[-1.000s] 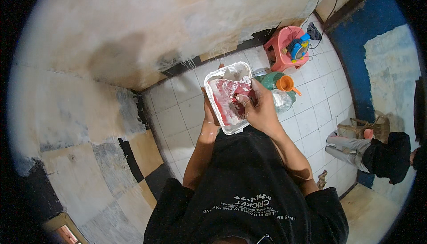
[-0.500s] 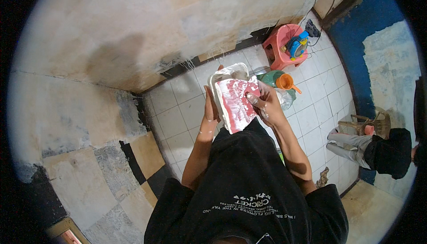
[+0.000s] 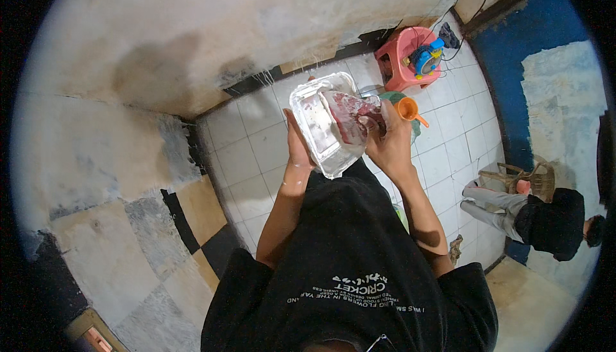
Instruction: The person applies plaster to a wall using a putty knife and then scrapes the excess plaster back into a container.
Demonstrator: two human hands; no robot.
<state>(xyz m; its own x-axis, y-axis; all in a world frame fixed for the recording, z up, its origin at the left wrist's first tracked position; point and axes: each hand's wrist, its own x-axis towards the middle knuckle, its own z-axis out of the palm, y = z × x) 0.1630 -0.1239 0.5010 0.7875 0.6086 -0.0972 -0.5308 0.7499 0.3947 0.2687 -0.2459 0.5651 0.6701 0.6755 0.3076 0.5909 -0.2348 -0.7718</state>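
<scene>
My left hand (image 3: pixel 299 147) grips a white rectangular tray (image 3: pixel 323 159) from its left side, with most of the fingers hidden beneath it. White paste coats the tray's inside and rim. My right hand (image 3: pixel 390 145) is closed on a flat red putty spreader (image 3: pixel 350 118) smeared with white paste. The spreader is tilted over the right half of the tray; whether its edge touches the tray I cannot tell. White smears mark my left wrist.
A pink stool (image 3: pixel 389 70) by the wall bears a blue and yellow device (image 3: pixel 425 63) with cables. An orange dipper (image 3: pixel 407 109) sits on a green container (image 3: pixel 390 97) beyond my right hand. At right, another person (image 3: pixel 553 224) stands near a rattan chair (image 3: pixel 544 177). Patchy walls meet at left.
The spreader has turned from lying broadly across the tray to a tilted pose at its right, baring the tray's inside. The tray has shifted slightly left and away.
</scene>
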